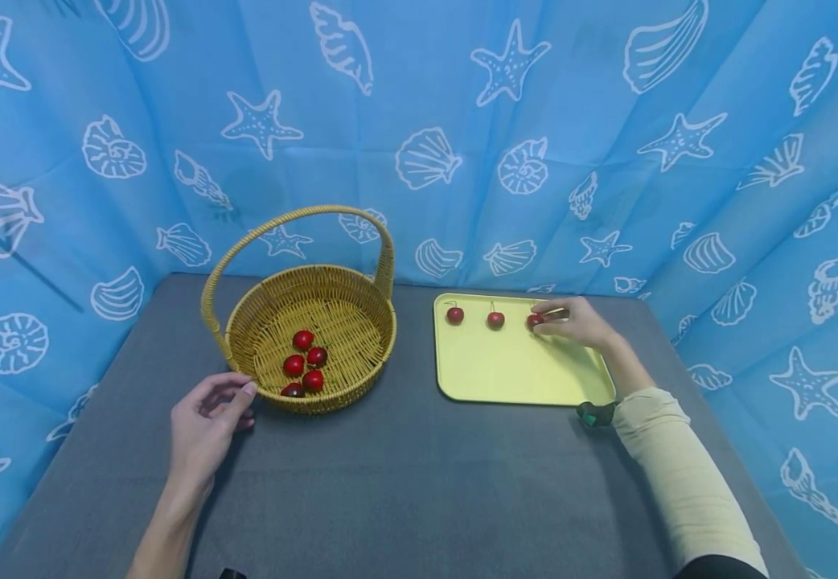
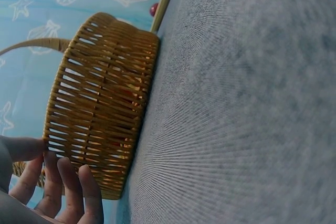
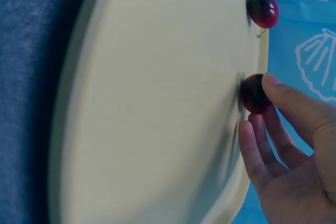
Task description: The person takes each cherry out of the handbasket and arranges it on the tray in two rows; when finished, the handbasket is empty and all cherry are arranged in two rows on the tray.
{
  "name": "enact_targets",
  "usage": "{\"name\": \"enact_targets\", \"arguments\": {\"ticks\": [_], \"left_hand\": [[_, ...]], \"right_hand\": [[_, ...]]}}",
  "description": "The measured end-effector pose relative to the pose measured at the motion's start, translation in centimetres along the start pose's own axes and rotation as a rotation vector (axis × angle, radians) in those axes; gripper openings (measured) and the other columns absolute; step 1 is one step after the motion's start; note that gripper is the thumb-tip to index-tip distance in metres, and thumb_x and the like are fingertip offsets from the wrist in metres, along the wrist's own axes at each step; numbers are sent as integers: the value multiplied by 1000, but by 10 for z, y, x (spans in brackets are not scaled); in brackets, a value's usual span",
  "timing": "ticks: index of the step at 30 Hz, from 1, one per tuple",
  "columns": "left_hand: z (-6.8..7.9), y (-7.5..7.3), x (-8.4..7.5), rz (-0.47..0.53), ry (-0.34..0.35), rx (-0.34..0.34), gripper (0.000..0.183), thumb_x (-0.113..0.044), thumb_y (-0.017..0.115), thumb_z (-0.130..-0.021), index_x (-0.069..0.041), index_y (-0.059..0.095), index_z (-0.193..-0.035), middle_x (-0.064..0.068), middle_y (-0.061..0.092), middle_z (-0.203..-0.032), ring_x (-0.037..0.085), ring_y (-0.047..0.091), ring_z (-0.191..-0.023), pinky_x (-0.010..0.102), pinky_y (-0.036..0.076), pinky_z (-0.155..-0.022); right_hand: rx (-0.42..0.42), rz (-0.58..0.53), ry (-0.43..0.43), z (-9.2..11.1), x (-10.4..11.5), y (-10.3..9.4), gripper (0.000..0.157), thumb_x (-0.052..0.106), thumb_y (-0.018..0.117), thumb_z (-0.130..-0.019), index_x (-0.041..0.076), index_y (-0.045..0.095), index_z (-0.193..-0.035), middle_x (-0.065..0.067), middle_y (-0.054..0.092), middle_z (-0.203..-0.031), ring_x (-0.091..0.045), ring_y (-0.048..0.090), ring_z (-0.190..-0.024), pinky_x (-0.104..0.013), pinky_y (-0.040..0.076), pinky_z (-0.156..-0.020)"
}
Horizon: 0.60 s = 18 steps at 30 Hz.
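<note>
My left hand (image 1: 205,422) pinches the near left rim of a round wicker basket (image 1: 350,394) between thumb and fingers; the left wrist view shows the fingertips against its woven side (image 2: 100,87). Several dark red cherries (image 1: 303,340) lie inside, toward the near left. At the far right of a pale yellow tray (image 1: 506,370), my right hand (image 1: 578,323) pinches a cherry (image 3: 253,94) between thumb and fingers. That cherry is low at the tray's far edge. Two more cherries with stems, one left (image 1: 455,315) and one middle (image 1: 495,320), sit in line with it.
The basket's tall arched handle (image 1: 303,213) rises over it. Basket and tray stand apart on a grey cloth-covered table (image 1: 404,482). A blue curtain (image 1: 419,96) with white shell prints hangs behind and at both sides. A small dark object (image 1: 596,414) is by my right wrist.
</note>
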<state>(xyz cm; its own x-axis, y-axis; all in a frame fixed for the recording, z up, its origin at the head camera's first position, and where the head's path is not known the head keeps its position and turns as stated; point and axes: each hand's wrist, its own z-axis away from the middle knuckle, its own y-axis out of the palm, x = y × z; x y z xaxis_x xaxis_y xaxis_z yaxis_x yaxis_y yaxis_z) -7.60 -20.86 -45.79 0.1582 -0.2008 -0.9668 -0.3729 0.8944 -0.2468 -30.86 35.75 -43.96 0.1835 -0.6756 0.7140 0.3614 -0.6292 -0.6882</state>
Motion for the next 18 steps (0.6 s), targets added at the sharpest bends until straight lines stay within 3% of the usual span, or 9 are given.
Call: {"name": "enact_targets", "arguments": {"ticks": [5,13,16,18], "left_hand": [[0,1,0,-6,8,-2,31,-28,76,-104,-10,70,-128,-10,71,-98,12,76,-81,25,67,-72],[1,0,-1,3,19,-6,30,-28,76,-104,-8,71,-127,-9,71,-97,12,76,-80,25,67,-71],[1,0,-1,4,16,-5,30,-27,76,-105,-8,70,-127,-11,70,-97,12,76,-80,25,67,-71],[1,0,-1,3,13,-3,30,-28,76,-105,-9,70,-127,-12,69,-96,12,76,-80,25,67,-71]], "right_hand": [[-19,28,17,3,4,-7,45,10,74,-103,-11,63,-141,-36,65,-143,-54,66,-132,-21,63,-92],[-29,44,17,5,33,-9,50,24,74,-105,-1,63,-147,-27,65,-149,-43,65,-136,-49,58,-113],[-26,39,-12,2,51,-6,48,25,75,-105,2,65,-146,-25,68,-146,-39,67,-135,-48,58,-113],[-20,27,-31,0,63,-2,47,26,76,-104,3,67,-144,-24,70,-143,-37,69,-133,-40,58,-110]]}}
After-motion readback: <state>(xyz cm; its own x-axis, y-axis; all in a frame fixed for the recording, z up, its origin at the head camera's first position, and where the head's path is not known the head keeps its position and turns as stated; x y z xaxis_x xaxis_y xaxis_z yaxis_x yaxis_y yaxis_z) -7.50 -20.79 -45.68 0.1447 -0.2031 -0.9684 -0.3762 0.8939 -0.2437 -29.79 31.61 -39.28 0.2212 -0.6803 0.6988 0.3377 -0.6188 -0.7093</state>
